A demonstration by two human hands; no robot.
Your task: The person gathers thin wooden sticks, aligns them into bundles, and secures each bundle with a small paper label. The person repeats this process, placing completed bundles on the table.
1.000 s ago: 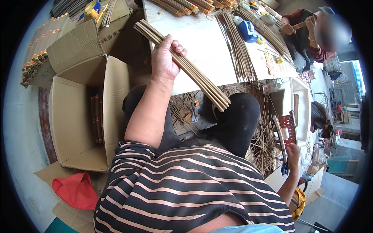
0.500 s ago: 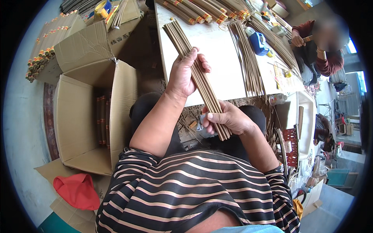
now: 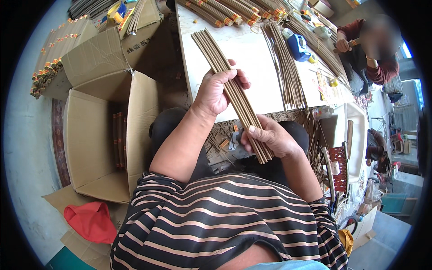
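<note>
Between my two hands slants a bundle of thin brown incense sticks (image 3: 238, 100), its far end over the white table and its near end above my lap. My left hand (image 3: 215, 89) is closed round the upper part, thumb across the front. Lower down, my right hand (image 3: 268, 137) grips the bundle near its bottom end with the thumb on top. The sticks lie side by side, fanned slightly flat. Loose incense sticks (image 3: 283, 67) lie on the white table (image 3: 225, 49) to the right of the bundle.
On the left stands an open cardboard box (image 3: 96, 148) with wrapped bundles inside. Banded bundles (image 3: 225, 13) line the table's far edge. A blue bottle (image 3: 298, 47) stands at the right. Beyond it, a person (image 3: 375, 49) holds a stick bundle. A red cloth (image 3: 90, 221) lies lower left.
The bundle has spread flatter and its upper end has dropped a little toward me. Both hands keep their hold, the left shifting slightly right.
</note>
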